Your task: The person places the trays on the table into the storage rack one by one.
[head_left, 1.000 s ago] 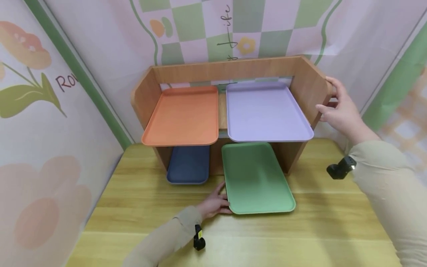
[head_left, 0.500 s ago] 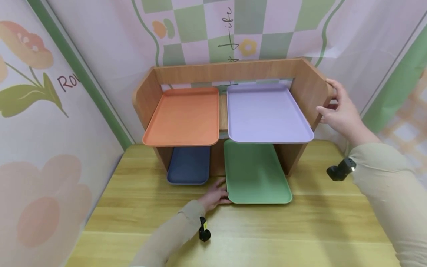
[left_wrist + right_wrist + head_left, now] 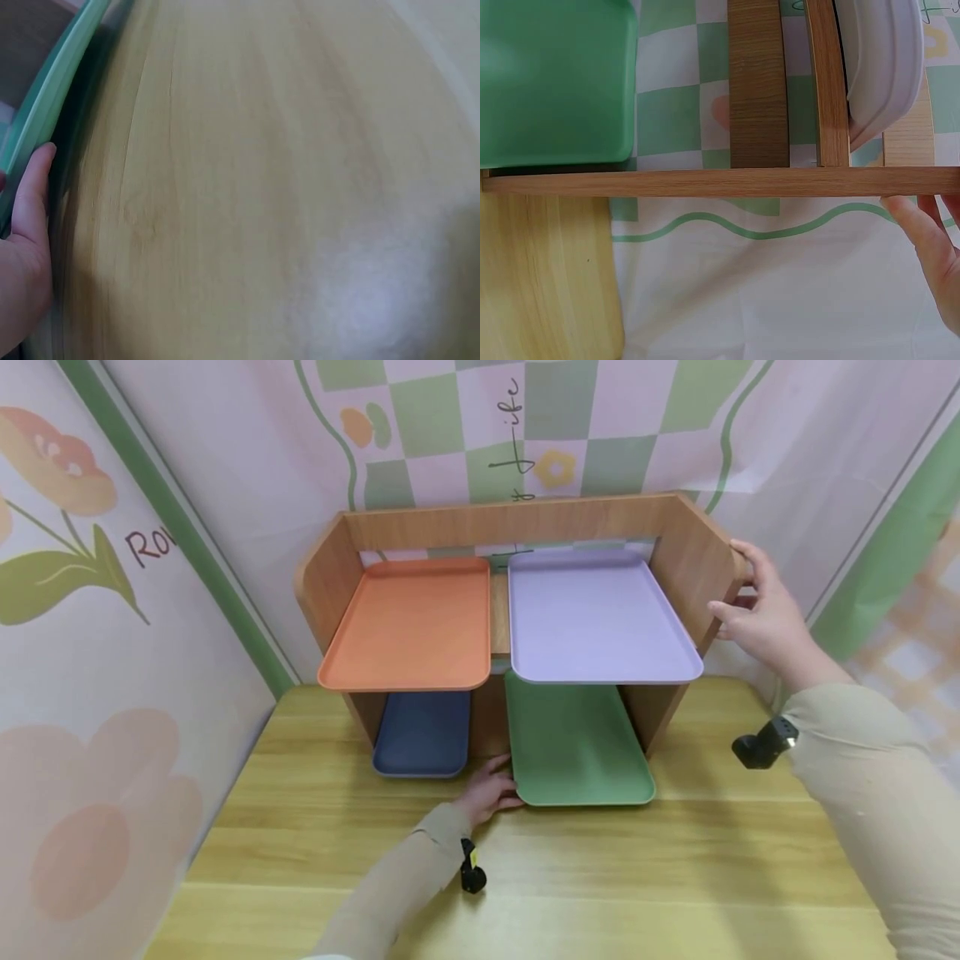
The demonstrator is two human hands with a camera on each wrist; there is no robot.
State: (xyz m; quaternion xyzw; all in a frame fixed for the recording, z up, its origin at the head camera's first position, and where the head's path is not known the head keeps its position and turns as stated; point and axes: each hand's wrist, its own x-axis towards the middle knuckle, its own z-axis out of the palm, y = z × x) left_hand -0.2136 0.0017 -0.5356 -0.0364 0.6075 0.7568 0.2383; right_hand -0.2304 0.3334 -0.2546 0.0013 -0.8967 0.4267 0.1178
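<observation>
My left hand (image 3: pixel 486 793) holds the front left corner of a green tray (image 3: pixel 577 752), which sticks out from the lower right bay of a wooden shelf (image 3: pixel 517 522). In the left wrist view the thumb (image 3: pixel 34 191) lies against the tray's rim (image 3: pixel 52 97). At the shelf's right side panel (image 3: pixel 693 560), my right hand (image 3: pixel 768 610) grips the upper front edge; its thumb (image 3: pixel 909 217) touches the panel in the right wrist view. Above the green tray, a lilac tray (image 3: pixel 600 618) rests on the upper level, beside an orange tray (image 3: pixel 416 627).
A dark blue tray (image 3: pixel 422 735) sits in the lower left bay, its front protruding a little. The shelf stands at the back of a wooden table (image 3: pixel 637 877), in front of a patterned wall sheet (image 3: pixel 420 410). Another printed sheet (image 3: pixel 90 693) hangs along the left.
The green tray has slid back into the shelf, its front edge now farther from me. My left hand has travelled with it; the right hand keeps its place on the panel.
</observation>
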